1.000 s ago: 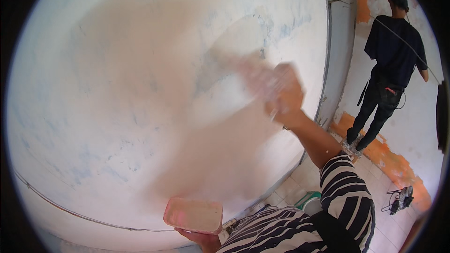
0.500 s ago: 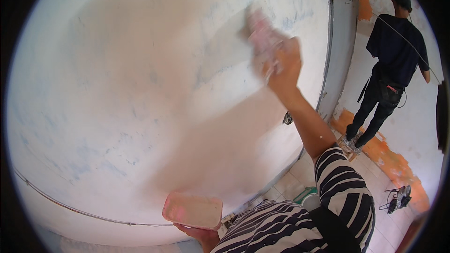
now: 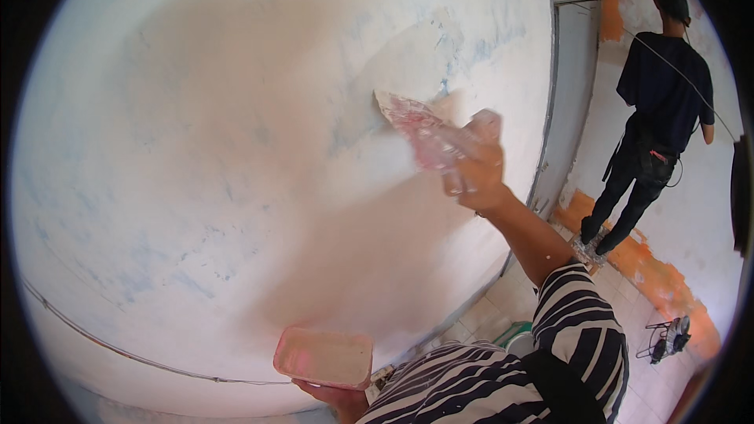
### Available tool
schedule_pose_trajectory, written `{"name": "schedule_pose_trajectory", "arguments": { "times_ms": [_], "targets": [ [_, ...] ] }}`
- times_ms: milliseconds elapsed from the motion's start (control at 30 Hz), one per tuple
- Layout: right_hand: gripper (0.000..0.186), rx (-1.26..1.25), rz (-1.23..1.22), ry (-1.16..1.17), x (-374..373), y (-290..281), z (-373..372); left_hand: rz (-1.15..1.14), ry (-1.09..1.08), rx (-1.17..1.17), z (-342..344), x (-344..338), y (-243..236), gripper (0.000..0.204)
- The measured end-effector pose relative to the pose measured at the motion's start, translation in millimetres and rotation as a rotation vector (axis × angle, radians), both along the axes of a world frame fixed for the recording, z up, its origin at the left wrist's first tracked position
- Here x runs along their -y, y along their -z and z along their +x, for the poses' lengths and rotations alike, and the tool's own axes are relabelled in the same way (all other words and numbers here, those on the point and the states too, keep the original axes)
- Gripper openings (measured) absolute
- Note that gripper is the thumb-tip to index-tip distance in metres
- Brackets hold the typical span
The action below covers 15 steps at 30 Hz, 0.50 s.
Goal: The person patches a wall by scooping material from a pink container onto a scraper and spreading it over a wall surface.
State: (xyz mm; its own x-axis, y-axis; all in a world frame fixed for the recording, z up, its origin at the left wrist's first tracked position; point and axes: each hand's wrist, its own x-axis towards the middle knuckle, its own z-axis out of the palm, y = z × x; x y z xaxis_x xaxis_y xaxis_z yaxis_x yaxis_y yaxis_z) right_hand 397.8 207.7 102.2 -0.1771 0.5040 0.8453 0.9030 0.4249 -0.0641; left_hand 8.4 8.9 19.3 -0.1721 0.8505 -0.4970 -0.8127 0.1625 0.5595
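So compared with half a second ago, the scraper (image 3: 414, 124) has dropped down the wall (image 3: 196, 196) and swung left: it was up higher with its blade pointing up, and now the blade tips toward the upper left, just below the greyish patch with the ragged blue edge. It's actually near where it was a full second back, only a lot less blurry, so you can see the pinkish, paste-smeared blade. Can't tell whether its edge is touching the wall. The right hand (image 3: 481, 168) is closed snugly round the handle end, no real gap in the fingers. The left hand (image 3: 339, 397) has hardly budged, holding the tray (image 3: 292, 359) from below at its near edge; how far those fingers curl underneath is hidden. As for writing, there's a small red mark on the co-worker's (image 3: 667, 94) dark waist pouch (image 3: 656, 163), too tiny to make out. Containers: the tray is a shallow rectangular one with rounded corners, pink-stained, with a pale cream paste (image 3: 339, 358) spread across the inside. Down on the tiled floor, partly behind the striped sleeve (image 3: 581, 314), there's a round whitish container (image 3: 520, 341) with something green at its edge; can't make out its contents.
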Motion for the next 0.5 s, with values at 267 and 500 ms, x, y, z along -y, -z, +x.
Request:
{"name": "schedule_pose_trajectory", "arguments": {
  "times_ms": [267,500],
  "targets": [
    [0.056,-0.004,0.049,0.240,-35,14,26,0.008,0.011,-0.015,1,-4,15,0.079],
    [0.028,-0.395,0.089,-0.042,15,23,12,-0.025,0.000,-0.010,-2,16,15,0.076]
  ]
}}
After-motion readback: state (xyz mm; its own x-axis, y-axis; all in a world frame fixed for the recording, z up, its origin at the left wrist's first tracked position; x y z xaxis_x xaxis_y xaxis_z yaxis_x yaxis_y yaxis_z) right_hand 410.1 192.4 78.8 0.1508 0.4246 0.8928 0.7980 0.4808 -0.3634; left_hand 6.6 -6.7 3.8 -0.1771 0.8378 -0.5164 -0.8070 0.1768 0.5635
